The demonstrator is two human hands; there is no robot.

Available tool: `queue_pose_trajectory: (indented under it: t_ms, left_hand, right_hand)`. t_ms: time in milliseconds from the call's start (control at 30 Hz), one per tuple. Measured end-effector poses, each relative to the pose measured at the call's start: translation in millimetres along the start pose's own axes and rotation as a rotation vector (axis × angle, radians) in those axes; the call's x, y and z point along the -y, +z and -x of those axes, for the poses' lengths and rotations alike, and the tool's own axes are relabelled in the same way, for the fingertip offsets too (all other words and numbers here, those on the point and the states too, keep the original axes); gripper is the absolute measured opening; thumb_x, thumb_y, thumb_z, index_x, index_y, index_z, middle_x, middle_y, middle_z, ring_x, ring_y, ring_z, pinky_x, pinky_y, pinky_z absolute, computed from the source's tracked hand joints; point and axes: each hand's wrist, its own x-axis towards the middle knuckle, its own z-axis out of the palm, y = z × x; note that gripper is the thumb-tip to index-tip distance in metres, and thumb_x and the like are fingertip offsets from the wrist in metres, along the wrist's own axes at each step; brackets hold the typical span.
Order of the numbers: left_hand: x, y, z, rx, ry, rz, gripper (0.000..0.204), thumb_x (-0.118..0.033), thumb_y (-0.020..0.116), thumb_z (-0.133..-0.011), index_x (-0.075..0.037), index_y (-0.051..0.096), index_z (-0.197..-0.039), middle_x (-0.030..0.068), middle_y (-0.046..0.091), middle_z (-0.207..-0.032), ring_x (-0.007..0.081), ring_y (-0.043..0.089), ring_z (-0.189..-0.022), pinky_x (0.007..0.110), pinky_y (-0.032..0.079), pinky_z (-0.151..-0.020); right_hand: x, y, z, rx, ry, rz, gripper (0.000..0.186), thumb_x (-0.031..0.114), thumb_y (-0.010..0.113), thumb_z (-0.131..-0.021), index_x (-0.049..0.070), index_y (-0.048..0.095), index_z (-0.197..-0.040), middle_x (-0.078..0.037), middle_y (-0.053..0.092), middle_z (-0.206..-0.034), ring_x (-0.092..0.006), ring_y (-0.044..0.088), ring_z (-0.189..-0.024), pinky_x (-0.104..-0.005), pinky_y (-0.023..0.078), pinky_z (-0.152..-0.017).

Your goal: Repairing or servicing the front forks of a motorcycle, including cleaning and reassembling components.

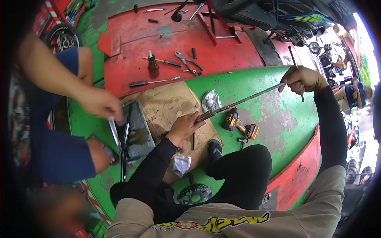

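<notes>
My left hand [184,127] is wrapped round a thick metal tube [206,115] above the cardboard. From its end a long, thin metal rod [254,95] slants up to the right. At the rod's far end my right hand [303,79] is closed on a dark crossbar [293,57], which sticks out above and below the fist; together they look like a T-handle wrench. How rod and bar join is hidden by my fingers. Below the rod lie a cordless impact driver [240,123] and a crumpled silvery wrapper [210,100]. A white rag [181,166] sits near my left forearm.
A co-worker's blurred hand [101,104] is over a grey tray [141,133] with dark liquid, beside a long black-and-silver tube [125,146]. Pliers [186,61], screwdrivers and a brown bottle [152,67] rest on the red platform [230,51]. A brake disc [194,193] lies near my leg.
</notes>
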Motion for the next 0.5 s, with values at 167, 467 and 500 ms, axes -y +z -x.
queue_pose_trajectory:
  t_ms: [167,467,500]
  left_hand:
    - [-10.3,17.9,-3.7,0.154,-0.054,0.004,0.045,-0.051,0.052,-0.100,-0.008,0.057,-0.113,0.0233,0.068,-0.084,0.0448,0.066,-0.081,0.056,0.050,-0.068]
    - [2.1,28.5,42.8,0.352,-0.458,0.173,0.046,-0.050,0.052,-0.101,-0.005,0.059,-0.110,0.0206,0.066,-0.076,0.0402,0.067,-0.077,0.050,0.050,-0.068]
    - [11.1,27.7,55.9,0.329,-0.455,0.119,0.046,-0.050,0.053,-0.101,-0.005,0.059,-0.109,0.0194,0.066,-0.075,0.0386,0.067,-0.076,0.049,0.050,-0.068]
  right_hand:
    - [-60.3,-25.2,-4.3,-0.043,-0.104,-0.051,0.034,0.016,0.054,-0.100,-0.013,0.067,-0.111,0.009,0.027,-0.053,-0.0037,0.023,-0.043,-0.0252,0.019,-0.040]
    - [-147.8,-35.3,-99.8,0.044,-0.087,-0.112,0.037,0.020,0.055,-0.100,-0.013,0.063,-0.115,0.009,0.026,-0.055,-0.0045,0.020,-0.043,-0.0257,0.018,-0.041]
    - [-154.3,-31.7,-118.6,0.074,-0.095,-0.110,0.037,0.020,0.056,-0.100,-0.013,0.064,-0.115,0.009,0.026,-0.055,-0.0044,0.021,-0.043,-0.0256,0.019,-0.041]
